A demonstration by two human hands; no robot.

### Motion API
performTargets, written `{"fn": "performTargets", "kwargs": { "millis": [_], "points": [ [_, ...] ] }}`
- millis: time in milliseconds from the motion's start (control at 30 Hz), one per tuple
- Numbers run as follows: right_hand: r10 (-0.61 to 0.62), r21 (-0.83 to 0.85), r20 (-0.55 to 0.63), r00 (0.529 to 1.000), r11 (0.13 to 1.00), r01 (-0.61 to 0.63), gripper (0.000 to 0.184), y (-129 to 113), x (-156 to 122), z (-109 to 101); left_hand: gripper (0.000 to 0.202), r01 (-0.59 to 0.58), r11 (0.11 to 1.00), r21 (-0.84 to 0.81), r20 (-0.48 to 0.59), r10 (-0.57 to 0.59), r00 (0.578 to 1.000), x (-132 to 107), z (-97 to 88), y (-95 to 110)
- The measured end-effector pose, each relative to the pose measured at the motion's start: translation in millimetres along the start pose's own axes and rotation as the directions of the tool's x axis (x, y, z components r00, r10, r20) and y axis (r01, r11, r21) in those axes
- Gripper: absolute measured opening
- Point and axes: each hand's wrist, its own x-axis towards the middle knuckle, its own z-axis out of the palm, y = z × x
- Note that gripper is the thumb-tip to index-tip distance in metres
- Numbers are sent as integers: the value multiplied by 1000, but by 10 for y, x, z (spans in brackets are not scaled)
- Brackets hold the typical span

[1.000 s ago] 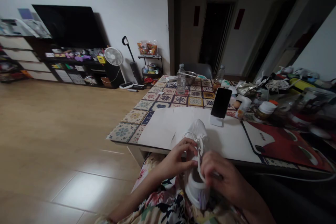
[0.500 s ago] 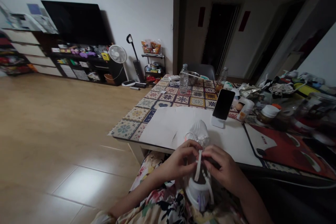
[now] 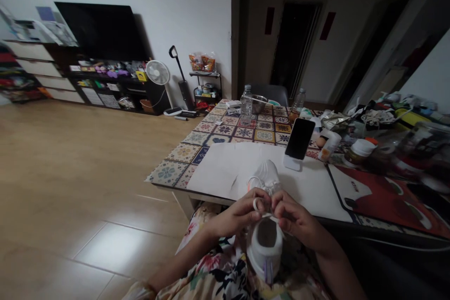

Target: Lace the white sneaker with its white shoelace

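Note:
A white sneaker [image 3: 262, 255] rests between my lap and the table edge, its toe pointing away from me and its heel with a purple tab towards me. Both hands meet over its tongue. My left hand [image 3: 246, 211] pinches a white shoelace [image 3: 269, 215], part of which loops up by the fingers. From the other side my right hand [image 3: 293, 218] has its fingers closed on the same lace, which stretches across between the hands above the shoe opening. The lower laces on the toe part stay threaded; the fingers hide the upper eyelets.
White paper [image 3: 221, 164] covers the near part of the patterned table [image 3: 168, 171]. A phone [image 3: 299, 138] leans on a white stand beyond the shoe. To the right lie a red mat [image 3: 383, 197], jars and clutter. A plastic bottle [image 3: 246, 105] stands farther back.
The lace strand that hung upright over the shoe opening now runs crosswise between my hands, with a small loop at the left fingers. The shoe has hardly moved.

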Motion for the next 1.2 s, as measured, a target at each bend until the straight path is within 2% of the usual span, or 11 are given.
{"fn": "performTargets", "kwargs": {
  "millis": [133,267,367,433,500,533,600,700,800,1000,1200],
  "points": [
    [-36,174,-132,991,983,59,48,-70,-56,-46,39,-77,968,-239,-147,43,988,-38,-67,-39],
    [-27,332,-465,885,921,202,45,-171,-102,-145,35,-347,834,-429,-523,84,848,-38,-173,45],
    [1,292,-623,782,928,231,32,-207,-135,-199,35,-510,770,-384,-602,211,770,-92,-232,187],
    [-15,199,-712,702,955,222,21,-209,-157,-161,29,-496,810,-312,-510,298,807,-155,-210,262],
    [-56,66,-753,656,985,159,16,-218,-175,-58,19,-346,916,-202,-352,262,899,-204,-127,304],
    [-97,-25,-737,669,993,116,15,-231,-181,8,14,-239,962,-134,-295,192,936,-211,-70,315],
    [-218,-266,-583,783,961,69,12,-276,-185,137,25,-94,993,-72,-256,72,964,-186,50,320],
    [-372,-549,-266,889,817,177,9,-363,-165,254,30,-79,997,-16,-263,72,962,-95,173,305],
    [-395,-623,-148,907,749,225,10,-415,-131,265,30,-128,987,99,-288,152,946,-48,204,287],
    [-431,-702,-116,895,673,233,16,-427,-95,248,27,-110,968,228,-323,182,929,-97,237,257],
    [-430,-675,-144,891,702,229,18,-438,-62,287,24,-219,950,222,-290,279,916,-65,261,274]
  ]
}}
